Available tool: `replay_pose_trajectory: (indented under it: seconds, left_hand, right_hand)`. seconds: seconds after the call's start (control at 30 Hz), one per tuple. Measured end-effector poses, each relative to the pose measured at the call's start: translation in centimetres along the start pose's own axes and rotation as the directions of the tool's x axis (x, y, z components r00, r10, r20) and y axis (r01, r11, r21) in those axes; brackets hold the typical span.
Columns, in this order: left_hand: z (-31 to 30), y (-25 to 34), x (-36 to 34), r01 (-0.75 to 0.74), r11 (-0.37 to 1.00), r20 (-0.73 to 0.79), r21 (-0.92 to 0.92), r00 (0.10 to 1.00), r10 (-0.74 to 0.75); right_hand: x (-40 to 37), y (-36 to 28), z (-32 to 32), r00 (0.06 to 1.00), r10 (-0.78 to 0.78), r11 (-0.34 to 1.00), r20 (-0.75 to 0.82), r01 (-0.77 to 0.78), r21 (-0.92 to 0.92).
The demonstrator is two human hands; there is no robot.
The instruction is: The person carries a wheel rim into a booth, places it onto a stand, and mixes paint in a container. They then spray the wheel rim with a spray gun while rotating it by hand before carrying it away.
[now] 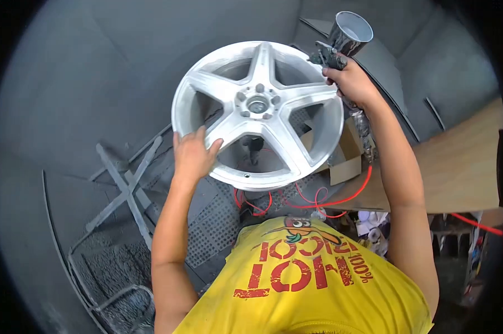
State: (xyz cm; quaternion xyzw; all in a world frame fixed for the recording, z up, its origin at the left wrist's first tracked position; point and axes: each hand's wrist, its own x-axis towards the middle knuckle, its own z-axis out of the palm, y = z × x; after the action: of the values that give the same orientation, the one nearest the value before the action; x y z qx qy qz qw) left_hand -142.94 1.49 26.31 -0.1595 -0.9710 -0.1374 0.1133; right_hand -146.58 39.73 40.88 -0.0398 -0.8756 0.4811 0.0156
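L hand [192, 156] is touching wheel [257, 106] approx. 8 o'clock, can't tell if gripping; R hand [351, 82] is clamping spray gun [342, 44], 2 o'clock.

The metal wheel [257, 104] is looking smooth; the cardboard box [346, 168] is showing matt sides; the cloth shirt [312, 303] is looking matt.

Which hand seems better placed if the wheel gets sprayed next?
Probably the right hand: it already grips the spray gun, up by the wheel's edge in this view. The left hand holds no tool and rests on the wheel's lower-left rim.
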Motion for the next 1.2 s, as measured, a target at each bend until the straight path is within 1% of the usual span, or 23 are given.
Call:
replay_pose_trajectory:
  seconds: [0.03, 0.13, 0.23, 0.3, 0.33, 0.37, 0.4, 0.43, 0.47, 0.5, 0.53, 0.57, 0.63, 0.7, 0.73, 0.77, 0.8, 0.83, 0.9, 1.0, 1.1, 1.13, 1.2]
  left_hand:
    - [0.1, 0.5, -0.2, 0.009, 1.000, -0.040, -0.001, 0.999, -0.009]
    - [-1.2, 3.5, -1.5, 0.061, 0.998, 0.022, 0.018, 0.998, -0.062]
    - [-1.0, 6.6, -3.6, 0.077, 0.996, 0.061, 0.038, 0.995, -0.079]
    - [-1.0, 9.5, -4.9, 0.047, 0.997, 0.087, 0.054, 0.995, -0.052]
    - [-0.8, 11.1, -5.4, 0.010, 0.999, 0.116, 0.047, 0.993, -0.016]
    - [-0.6, 12.7, -5.7, -0.023, 0.999, 0.144, 0.039, 0.989, 0.017]
    - [-0.5, 14.5, -6.1, -0.095, 0.995, 0.148, 0.007, 0.985, 0.093]
    - [0.6, 15.8, -6.4, -0.186, 0.982, 0.114, -0.031, 0.975, 0.189]
    - [0.6, 17.4, -6.2, -0.221, 0.973, 0.143, -0.074, 0.963, 0.229]
    - [1.6, 18.2, -6.0, -0.309, 0.947, 0.107, -0.088, 0.942, 0.318]
    - [2.5, 18.8, -5.4, -0.421, 0.902, 0.071, -0.090, 0.901, 0.428]
    - [2.7, 19.2, -4.7, -0.411, 0.875, 0.183, -0.256, 0.868, 0.461]
    - [5.0, 19.5, -4.2, -0.523, 0.807, 0.158, -0.276, 0.803, 0.574]
    - [4.7, 19.2, -4.2, -0.632, 0.755, 0.142, -0.172, 0.743, 0.654]
    - [4.2, 18.5, -4.0, -0.619, 0.754, 0.164, -0.221, 0.738, 0.654]
    - [3.7, 17.6, -3.8, -0.605, 0.750, 0.183, -0.268, 0.732, 0.656]
    - [3.4, 16.9, -3.8, -0.677, 0.706, 0.145, -0.208, 0.693, 0.706]
    - [2.5, 16.2, -3.8, -0.718, 0.665, 0.164, -0.204, 0.645, 0.747]
    - [1.7, 15.0, -4.4, -0.714, 0.664, 0.175, -0.221, 0.641, 0.747]
    - [1.5, 13.7, -5.2, -0.632, 0.739, 0.223, -0.232, 0.705, 0.673]
    - [1.0, 13.0, -5.1, -0.707, 0.682, 0.195, -0.186, 0.654, 0.731]
    - [0.8, 12.9, -5.0, -0.738, 0.651, 0.151, -0.174, 0.634, 0.759]
    - [-0.1, 12.8, -4.9, -0.732, 0.653, 0.150, -0.194, 0.635, 0.757]
  right_hand:
    - [-0.2, 1.5, -1.5, 0.999, 0.041, 0.999, -0.027, -0.042, -0.029]
    - [-1.8, 5.1, -5.0, 0.989, 0.130, 0.986, -0.066, -0.136, -0.098]
    - [-4.6, 8.4, -6.8, 0.974, 0.224, 0.972, 0.019, -0.222, -0.075]
    - [-7.9, 7.8, -6.8, 0.958, 0.282, 0.959, 0.049, -0.279, -0.055]
    - [-9.6, 7.5, -6.6, 0.950, 0.307, 0.951, 0.062, -0.305, -0.046]
    - [-11.1, 7.8, -6.2, 0.961, 0.266, 0.963, 0.070, -0.269, 0.030]
    - [-12.3, 7.9, -6.1, 0.950, 0.293, 0.955, 0.108, -0.295, 0.007]
    - [-13.2, 7.9, -6.1, 0.937, 0.314, 0.949, 0.154, -0.315, -0.018]
    - [-14.2, 7.4, -5.8, 0.925, 0.315, 0.946, 0.212, -0.324, 0.011]
    - [-15.0, 6.9, -5.4, 0.909, 0.311, 0.942, 0.276, -0.335, 0.040]
    - [-15.7, 6.9, -5.1, 0.885, 0.339, 0.932, 0.320, -0.362, 0.013]
    - [-16.6, 5.7, -4.5, 0.882, 0.310, 0.936, 0.356, -0.348, 0.046]
    - [-17.8, 5.8, -3.6, 0.855, 0.266, 0.932, 0.446, -0.345, 0.106]
    - [-18.6, 5.4, -2.9, 0.834, 0.241, 0.927, 0.496, -0.349, 0.138]
    - [-19.0, 5.1, -2.5, 0.830, 0.242, 0.920, 0.503, -0.361, 0.154]
    - [-19.3, 5.2, -2.1, 0.837, 0.215, 0.930, 0.503, -0.332, 0.155]
    - [-19.2, 4.6, -2.1, 0.829, 0.225, 0.919, 0.512, -0.355, 0.171]
    - [-19.4, 3.9, -1.8, 0.823, 0.235, 0.907, 0.518, -0.378, 0.188]
    - [-19.5, 3.7, -1.5, 0.815, 0.221, 0.902, 0.535, -0.379, 0.205]
    - [-19.6, 3.7, -1.0, 0.818, 0.192, 0.895, 0.543, -0.372, 0.244]
    - [-19.3, 3.8, -0.3, 0.826, 0.139, 0.911, 0.547, -0.323, 0.256]
    - [-19.2, 3.7, -0.3, 0.817, 0.129, 0.916, 0.563, -0.316, 0.248]
    - [-18.9, 3.3, -0.4, 0.785, 0.119, 0.920, 0.608, -0.317, 0.229]
